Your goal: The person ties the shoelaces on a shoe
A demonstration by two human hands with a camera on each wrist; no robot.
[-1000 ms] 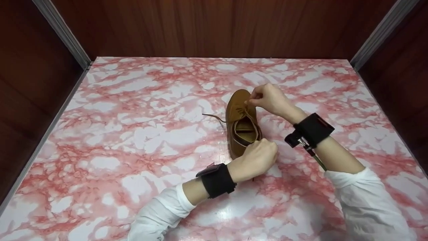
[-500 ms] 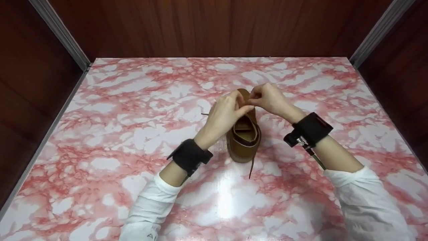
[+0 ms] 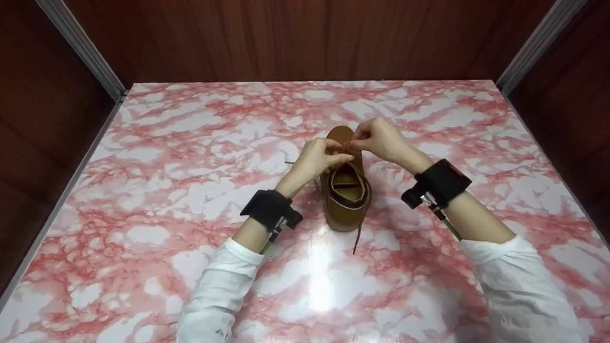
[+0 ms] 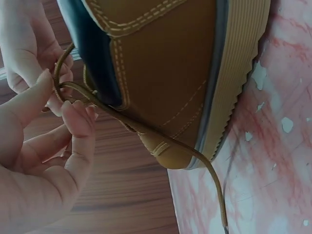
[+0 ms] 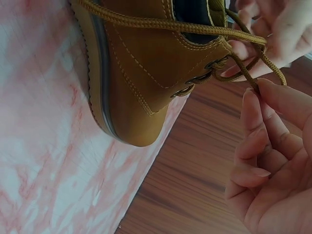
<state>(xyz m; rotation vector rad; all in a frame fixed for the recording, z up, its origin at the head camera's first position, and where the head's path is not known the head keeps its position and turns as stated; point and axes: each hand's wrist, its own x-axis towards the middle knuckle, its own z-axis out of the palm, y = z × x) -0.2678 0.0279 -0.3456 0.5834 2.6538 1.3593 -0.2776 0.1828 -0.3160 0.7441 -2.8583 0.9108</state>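
Observation:
A tan lace-up shoe (image 3: 343,220) stands upright on the table, toe pointing away from me. Over its eyelets, my right hand (image 3: 385,142) pinches a bend of the brown shoelace (image 5: 185,25) between thumb and forefinger; its other fingers curl loosely. My left hand (image 3: 310,159) is at the same lacing, thumb and forefinger on the lace where strands cross, as the left wrist view shows. One lace end (image 3: 356,240) trails past the heel on the right. The other end (image 3: 289,162) sticks out to the left, partly hidden behind my left hand.
The table (image 3: 157,228) has a red-and-white marbled top. A dark wood panel (image 3: 305,40) closes off the back, with more panels at both sides. Each wrist wears a black strap (image 3: 441,183) with a small camera and cable.
My left hand has moved from beside the heel up to the lacing, meeting the right hand and uncovering the heel and trailing lace end. The right hand stays almost still.

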